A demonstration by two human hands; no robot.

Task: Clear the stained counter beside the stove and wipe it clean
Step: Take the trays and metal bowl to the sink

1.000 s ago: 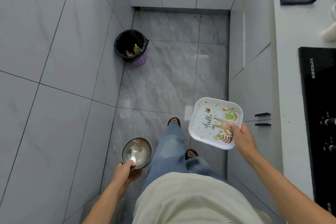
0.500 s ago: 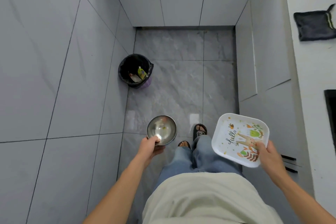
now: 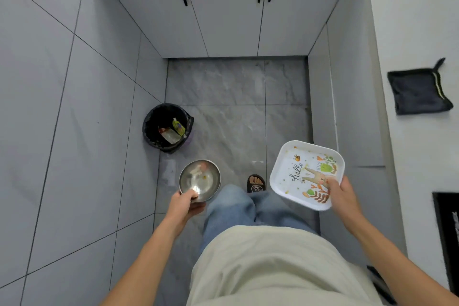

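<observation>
Change since earlier frames: the bin now lies nearer in view, the far cupboards show in full with their handles, and the stove has slid to the right edge; bowl and tray are carried as before.

Near, left: left hand [image 3: 183,202], grip closed on the near rim of a steel bowl [image 3: 200,179], thumb inside the rim, fingers beneath. Bowl held level above the floor; small food scraps inside.

Near, right: right hand [image 3: 341,194], grip pinching the near right corner of a white square tray [image 3: 301,171], thumb on the printed face. Tray tilted slightly, printed with a rabbit, leaves and the word "hello".

Between the two: jeans and one sandalled foot [image 3: 256,182] on the grey floor.

Right edge: white worktop [image 3: 417,32], bearing a dark folded cloth [image 3: 418,93]; nearer, a strip of black stove [image 3: 447,236].

Middle distance, left: black-lined bin [image 3: 151,129] against the tiled wall, wrappers inside.

Far: grey cupboards [image 3: 223,20] with black bar handles.
</observation>
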